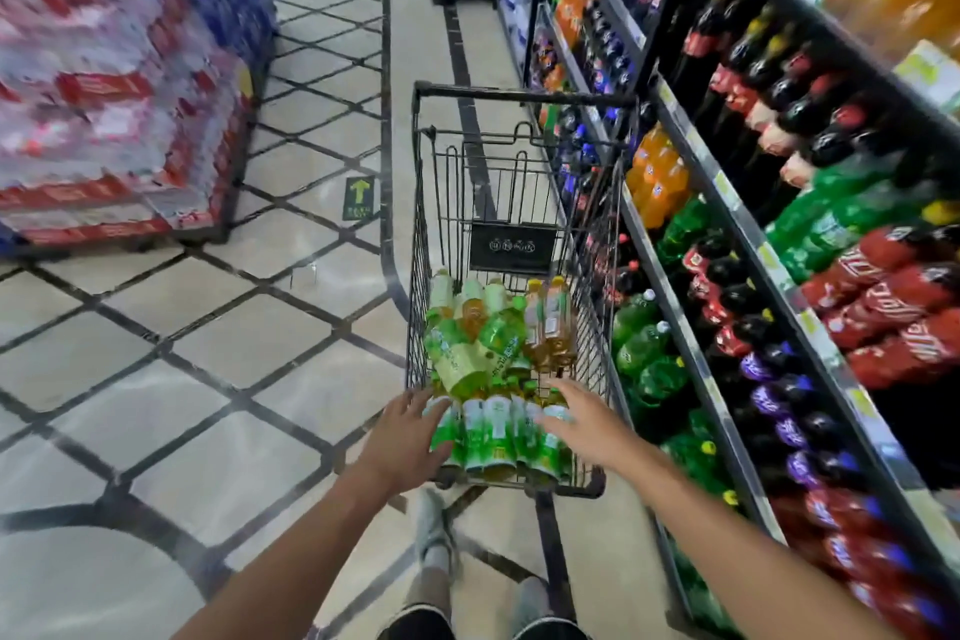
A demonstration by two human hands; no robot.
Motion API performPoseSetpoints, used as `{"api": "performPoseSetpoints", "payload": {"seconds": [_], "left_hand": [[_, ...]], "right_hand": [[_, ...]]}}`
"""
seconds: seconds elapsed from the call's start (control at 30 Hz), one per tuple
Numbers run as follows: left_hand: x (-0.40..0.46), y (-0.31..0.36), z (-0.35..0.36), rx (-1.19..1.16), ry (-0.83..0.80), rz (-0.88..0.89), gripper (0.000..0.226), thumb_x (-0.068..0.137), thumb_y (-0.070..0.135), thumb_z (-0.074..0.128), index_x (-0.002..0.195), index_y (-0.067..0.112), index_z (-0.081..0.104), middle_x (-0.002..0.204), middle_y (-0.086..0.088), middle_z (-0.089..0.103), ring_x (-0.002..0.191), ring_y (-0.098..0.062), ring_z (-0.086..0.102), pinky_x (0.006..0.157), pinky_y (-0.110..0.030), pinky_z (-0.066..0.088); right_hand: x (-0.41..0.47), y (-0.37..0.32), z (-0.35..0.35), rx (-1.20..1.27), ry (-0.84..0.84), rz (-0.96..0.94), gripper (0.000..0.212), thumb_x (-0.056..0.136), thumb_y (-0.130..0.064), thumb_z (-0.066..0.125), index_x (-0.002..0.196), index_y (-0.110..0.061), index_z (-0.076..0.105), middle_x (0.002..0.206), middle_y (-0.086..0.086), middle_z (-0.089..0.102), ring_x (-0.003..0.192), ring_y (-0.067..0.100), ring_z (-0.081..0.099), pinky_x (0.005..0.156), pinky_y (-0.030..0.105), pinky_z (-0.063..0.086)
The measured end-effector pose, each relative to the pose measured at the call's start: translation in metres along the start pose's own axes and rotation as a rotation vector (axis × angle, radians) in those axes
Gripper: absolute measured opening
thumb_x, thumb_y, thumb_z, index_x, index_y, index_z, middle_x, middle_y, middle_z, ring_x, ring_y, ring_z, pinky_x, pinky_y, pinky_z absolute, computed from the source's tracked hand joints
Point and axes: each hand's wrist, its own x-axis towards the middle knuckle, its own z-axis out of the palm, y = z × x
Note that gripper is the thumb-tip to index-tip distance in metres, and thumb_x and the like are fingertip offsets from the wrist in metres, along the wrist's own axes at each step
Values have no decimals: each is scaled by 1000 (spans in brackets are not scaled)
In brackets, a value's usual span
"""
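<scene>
A black wire shopping cart (519,94) stands in the aisle ahead of me, its basket holding several green-labelled tea bottles (488,437) and a few amber ones (548,322). My left hand (408,434) reaches over the cart's near left corner, fingers spread and touching the outer bottle of the near row. My right hand (584,424) hovers with straight fingers over the right end of that row. Neither hand grips anything.
Shelves of soda bottles (810,234) run close along the cart's right side. A stacked pallet of wrapped water packs (114,88) stands at the left. Patterned tile floor (260,327) lies between them, with a green arrow sticker (359,204). My feet are below the cart.
</scene>
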Motion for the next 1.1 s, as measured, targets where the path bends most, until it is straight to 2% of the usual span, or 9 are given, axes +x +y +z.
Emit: {"api": "performPoseSetpoints", "payload": {"seconds": [0.2,0.33,0.43,0.53,0.73,0.87,0.97,1.03,1.1], "left_hand": [[61,-23,-9,-29,-106,29,88,86,65,16,161,17,20,168,-16,14,155,-39,10,126,-47,13],[108,-44,-4,-119,-168,-28,78,102,54,39,163,17,7,170,-15,6,156,-36,3,127,-46,9],[136,-47,4,-226,-201,-75,77,105,50,38,162,11,3,170,-15,1,157,-33,-1,128,-42,6],[164,-45,15,-438,-198,-161,81,106,48,39,161,6,-2,170,-15,-3,157,-33,-1,127,-41,6],[234,-53,67,-979,-72,-539,103,81,67,57,159,12,18,163,-13,27,149,-34,32,120,-52,32],[262,-53,78,-1197,61,-678,91,89,60,65,156,12,24,161,-12,34,143,-33,42,118,-54,36],[280,-50,83,-1360,136,-787,78,91,54,67,149,16,32,147,-6,53,129,-27,56,105,-40,51],[288,-47,84,-1434,187,-811,56,99,34,63,145,18,36,132,3,57,115,-18,59,78,-16,56],[293,-47,86,-1522,224,-844,56,97,32,67,144,18,38,130,5,60,110,-15,62,78,-20,58]], "right_hand": [[57,-10,7,107,-16,189,71,97,-49,60,156,-21,32,163,3,32,146,23,36,114,36,36],[98,-8,4,199,-20,277,67,97,-44,62,155,-23,35,160,2,36,135,22,49,72,8,47],[126,0,6,247,-28,336,68,96,-46,62,154,-24,35,159,3,37,139,24,45,102,30,44],[160,9,10,295,-95,363,69,96,-46,61,155,-22,33,160,2,36,138,26,46,107,36,38],[251,45,36,461,-140,442,68,97,-37,64,153,-14,34,150,4,50,103,11,61,87,29,49],[292,65,60,593,-103,501,75,94,-39,67,154,-11,31,149,5,51,128,23,54,106,34,39],[312,72,82,708,-68,569,80,91,-44,68,155,-14,30,151,4,49,132,23,51,112,35,35],[322,70,94,792,-18,620,78,90,-40,72,152,-12,35,143,4,54,123,19,55,98,20,36],[332,62,105,871,80,668,75,85,-36,79,146,-11,42,126,2,61,110,15,58,83,11,41]]}}
